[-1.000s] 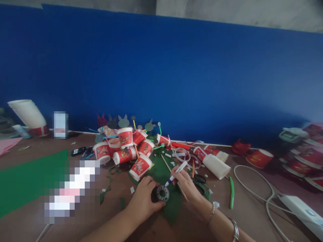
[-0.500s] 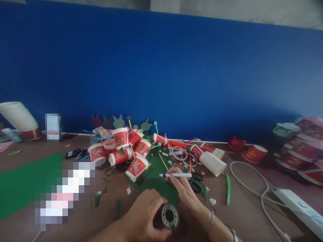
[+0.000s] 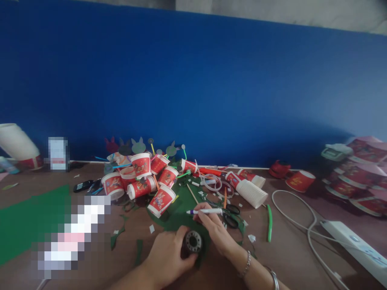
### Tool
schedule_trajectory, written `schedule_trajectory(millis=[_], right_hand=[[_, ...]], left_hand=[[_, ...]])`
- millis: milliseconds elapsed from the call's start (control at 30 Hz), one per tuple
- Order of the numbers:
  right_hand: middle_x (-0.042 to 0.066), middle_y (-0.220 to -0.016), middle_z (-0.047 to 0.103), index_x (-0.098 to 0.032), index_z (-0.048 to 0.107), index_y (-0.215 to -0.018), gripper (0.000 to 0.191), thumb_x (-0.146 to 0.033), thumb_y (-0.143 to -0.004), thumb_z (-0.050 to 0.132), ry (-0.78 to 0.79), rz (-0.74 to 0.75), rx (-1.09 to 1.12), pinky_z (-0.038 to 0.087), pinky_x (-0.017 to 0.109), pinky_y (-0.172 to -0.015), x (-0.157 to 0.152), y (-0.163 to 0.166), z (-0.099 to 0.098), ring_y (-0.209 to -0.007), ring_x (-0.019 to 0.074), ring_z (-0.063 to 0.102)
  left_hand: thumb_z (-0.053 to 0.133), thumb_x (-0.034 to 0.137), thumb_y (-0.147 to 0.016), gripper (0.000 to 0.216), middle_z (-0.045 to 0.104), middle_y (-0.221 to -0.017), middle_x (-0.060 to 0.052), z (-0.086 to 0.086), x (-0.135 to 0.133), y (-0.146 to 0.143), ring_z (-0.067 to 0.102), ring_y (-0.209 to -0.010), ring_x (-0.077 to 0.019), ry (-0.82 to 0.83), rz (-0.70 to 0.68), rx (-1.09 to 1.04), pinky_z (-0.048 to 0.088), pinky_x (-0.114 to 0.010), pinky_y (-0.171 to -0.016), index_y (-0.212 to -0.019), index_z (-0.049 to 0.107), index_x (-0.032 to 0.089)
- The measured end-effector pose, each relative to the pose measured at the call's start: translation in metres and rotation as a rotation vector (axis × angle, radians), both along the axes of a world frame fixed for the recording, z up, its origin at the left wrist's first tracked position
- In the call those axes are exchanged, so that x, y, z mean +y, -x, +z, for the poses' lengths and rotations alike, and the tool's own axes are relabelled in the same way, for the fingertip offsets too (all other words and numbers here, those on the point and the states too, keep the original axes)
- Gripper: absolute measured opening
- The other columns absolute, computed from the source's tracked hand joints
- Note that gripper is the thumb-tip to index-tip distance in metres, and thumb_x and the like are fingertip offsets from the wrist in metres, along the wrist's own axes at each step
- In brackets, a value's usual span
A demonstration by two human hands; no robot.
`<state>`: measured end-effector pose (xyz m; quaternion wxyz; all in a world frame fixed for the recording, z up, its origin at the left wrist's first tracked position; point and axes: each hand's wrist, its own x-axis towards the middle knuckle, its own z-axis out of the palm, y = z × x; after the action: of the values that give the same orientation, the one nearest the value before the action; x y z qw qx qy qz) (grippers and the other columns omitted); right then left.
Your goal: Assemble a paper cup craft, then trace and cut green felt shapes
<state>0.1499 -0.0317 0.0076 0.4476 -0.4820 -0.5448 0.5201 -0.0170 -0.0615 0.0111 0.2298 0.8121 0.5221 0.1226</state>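
My left hand (image 3: 171, 251) is wrapped around a short dark cylinder (image 3: 194, 241). Its end facing me has a pale ring with round spots and a dark opening in the middle. What exactly it is I cannot tell. Between the fingers of my right hand (image 3: 213, 229) lies a white marker (image 3: 208, 211), its purple end pointing left. Dark green paper (image 3: 178, 207) lies beneath and beyond both hands. Close behind the right hand are black-handled scissors (image 3: 231, 220), partly covered by scraps.
Red paper cups (image 3: 161, 200) are heaped beyond my hands, with paper animal shapes behind them. A stack of cups (image 3: 252, 193) lies at right. Further right are a green strip (image 3: 269, 223), a looped white cable (image 3: 311, 219) and a power strip (image 3: 356, 241). Green sheet (image 3: 33, 221) lies left.
My left hand has moved the dark cylinder slightly up and left in view, and its end now shows more sharply. The whole scene has shifted a little left.
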Motion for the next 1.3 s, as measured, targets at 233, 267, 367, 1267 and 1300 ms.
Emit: schedule_trajectory(millis=[233,267,367,1267,1300], right_hand=[[-0.001,-0.076,0.051,-0.022,0.050,-0.087,0.021,-0.043,-0.084,0.049,-0.003,0.025,-0.022,0.039,0.028,-0.078,-0.003,0.002,0.009,-0.078,0.0163,0.048],[-0.001,-0.076,0.051,-0.022,0.050,-0.087,0.022,-0.044,-0.084,0.048,-0.003,0.026,-0.024,0.039,0.028,-0.078,-0.003,0.002,0.010,-0.078,0.0164,0.048],[-0.001,-0.076,0.052,-0.022,0.051,-0.087,0.024,-0.046,-0.083,0.048,-0.001,0.025,-0.035,0.040,0.029,-0.077,-0.002,0.002,0.009,-0.078,0.0168,0.049],[-0.004,-0.055,0.038,-0.019,0.044,-0.060,0.026,-0.032,-0.082,0.044,-0.123,0.022,-0.390,0.028,0.023,-0.051,-0.008,-0.003,0.006,-0.054,0.0113,0.037],[-0.004,-0.055,0.038,-0.019,0.044,-0.060,0.026,-0.032,-0.083,0.044,-0.131,0.025,-0.413,0.028,0.023,-0.051,-0.010,-0.003,0.005,-0.054,0.0115,0.037]], left_hand=[[0.058,0.039,-0.072,0.035,0.071,-0.087,-0.002,0.004,0.001,-0.001,0.066,-0.080,-0.0243,0.045,0.036,0.027,0.043,-0.027,-0.065,-0.103,0.052,0.025],[0.058,0.039,-0.072,0.035,0.071,-0.087,-0.002,0.004,0.001,-0.001,0.066,-0.080,-0.0243,0.047,0.037,0.028,0.042,-0.027,-0.065,-0.104,0.052,0.025],[0.058,0.039,-0.073,0.035,0.071,-0.087,-0.002,0.003,0.001,-0.001,0.066,-0.081,-0.0237,0.058,0.035,0.024,0.042,-0.026,-0.066,-0.105,0.052,0.025],[0.058,0.048,-0.072,0.045,0.072,-0.086,-0.004,0.002,0.006,0.000,0.067,-0.080,-0.0267,0.058,0.009,0.102,0.044,-0.029,-0.065,-0.109,0.053,0.023],[0.057,0.048,-0.073,0.045,0.072,-0.086,-0.004,0.002,0.006,0.000,0.067,-0.080,-0.0266,0.059,0.006,0.099,0.044,-0.029,-0.065,-0.109,0.053,0.023]])
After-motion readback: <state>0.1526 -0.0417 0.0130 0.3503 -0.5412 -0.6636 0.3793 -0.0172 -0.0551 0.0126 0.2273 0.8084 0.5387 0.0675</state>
